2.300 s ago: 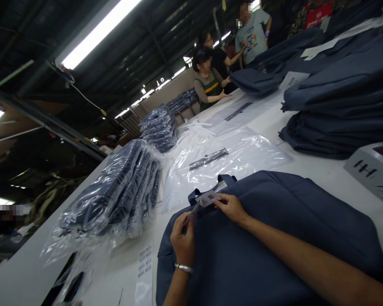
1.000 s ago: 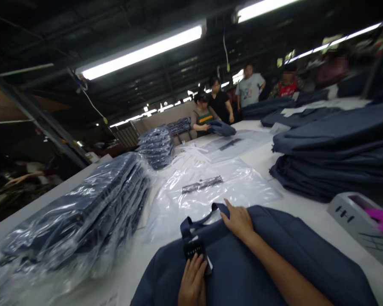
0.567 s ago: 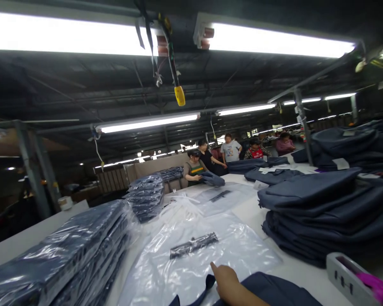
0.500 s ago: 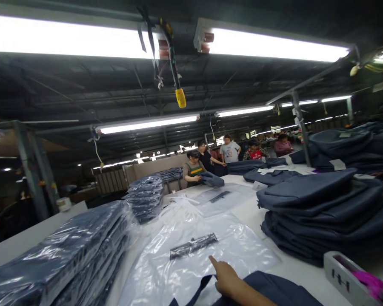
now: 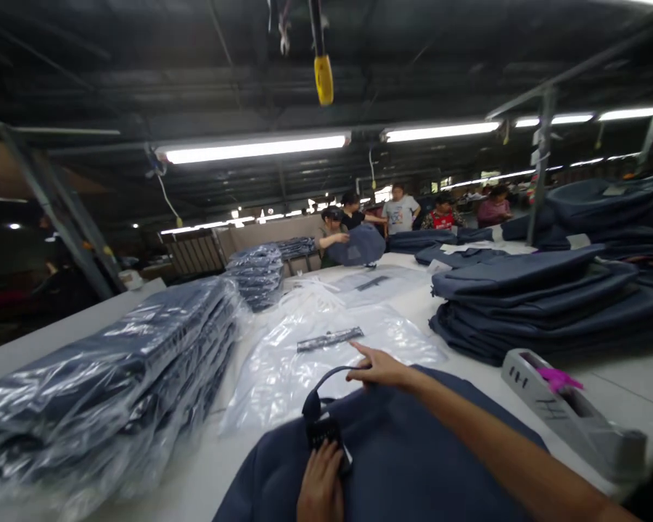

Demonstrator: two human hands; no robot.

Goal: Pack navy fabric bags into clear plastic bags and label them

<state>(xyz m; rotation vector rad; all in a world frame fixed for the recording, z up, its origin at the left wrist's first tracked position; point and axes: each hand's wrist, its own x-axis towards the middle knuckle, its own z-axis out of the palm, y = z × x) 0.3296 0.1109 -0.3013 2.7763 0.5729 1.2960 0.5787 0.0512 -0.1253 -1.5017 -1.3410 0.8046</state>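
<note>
A navy fabric bag (image 5: 413, 442) lies in front of me at the table's near edge, with a thin loop handle (image 5: 331, 373) at its top. My right hand (image 5: 381, 366) has the handle between thumb and fingers, its index finger sticking out over the clear plastic bags. My left hand (image 5: 321, 482) lies with fingers stretched over a black tag (image 5: 322, 433) with faint lettering, below the handle. A white edge shows beside the tag. Just beyond the bag is a stack of clear plastic bags (image 5: 283, 362) with a dark printed strip.
Plastic-wrapped navy bags (image 5: 114, 355) are piled at left, with another wrapped pile (image 5: 255, 272) behind. Unwrapped navy bags (image 5: 522, 304) are stacked at right. A grey holder (image 5: 566, 413) with something magenta stands nearer. Across the table, a co-worker (image 5: 331, 235) handles a navy bag; other people are behind.
The view has tilted down. More of the navy bag shows, and my left hand has come into view on the tag. The far co-worker's bag is now raised.
</note>
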